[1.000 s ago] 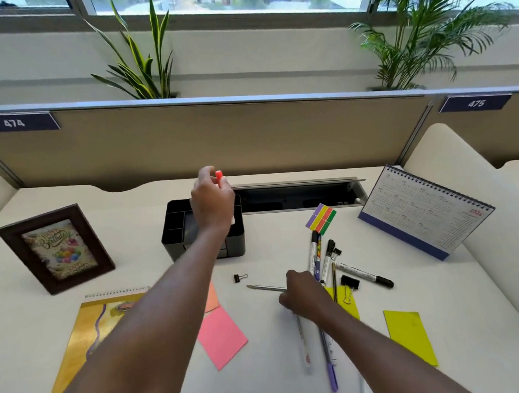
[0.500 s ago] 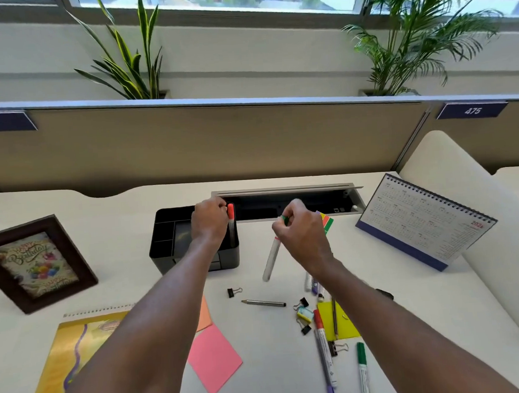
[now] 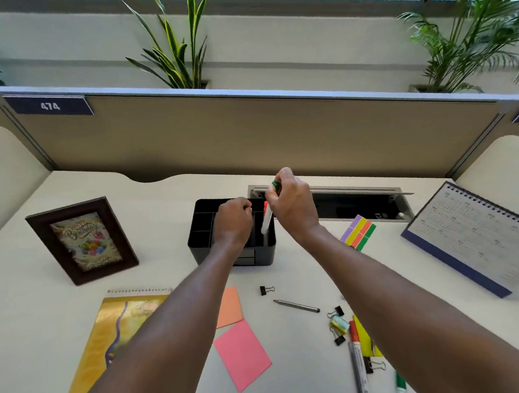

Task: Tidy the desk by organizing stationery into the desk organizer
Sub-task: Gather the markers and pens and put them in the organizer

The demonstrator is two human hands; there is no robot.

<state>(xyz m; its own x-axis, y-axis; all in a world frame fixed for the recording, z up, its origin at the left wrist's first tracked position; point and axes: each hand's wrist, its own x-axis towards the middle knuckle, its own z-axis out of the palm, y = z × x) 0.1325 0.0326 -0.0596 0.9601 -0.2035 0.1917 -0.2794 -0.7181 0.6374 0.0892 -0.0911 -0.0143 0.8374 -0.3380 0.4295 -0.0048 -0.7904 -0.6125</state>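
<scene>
The black desk organizer point(image 3: 205, 245) stands mid-desk. My right hand point(image 3: 293, 206) pinches a white marker with a green cap point(image 3: 266, 223) upright, its lower end inside the organizer's right compartment. A red-capped marker point(image 3: 265, 205) stands in that same compartment, right beside it. Over the organizer's middle my left hand point(image 3: 234, 220) hovers with curled fingers, a little apart from the red marker and holding nothing that I can see. On the desk lie a pencil point(image 3: 295, 306), a small binder clip point(image 3: 266, 290) and more markers point(image 3: 357, 363) near the front.
Colored sticky flags point(image 3: 358, 232) lie right of the organizer, pink point(image 3: 242, 354) and orange point(image 3: 230, 307) notes in front. A photo frame point(image 3: 81, 240) and yellow notebook point(image 3: 109, 342) sit left, a desk calendar point(image 3: 479, 237) right. An open cable tray point(image 3: 343, 203) lies behind.
My right hand picked the green-capped marker off the desk and brought it up to the organizer. My left hand lowered the red marker into the organizer and let go of it.
</scene>
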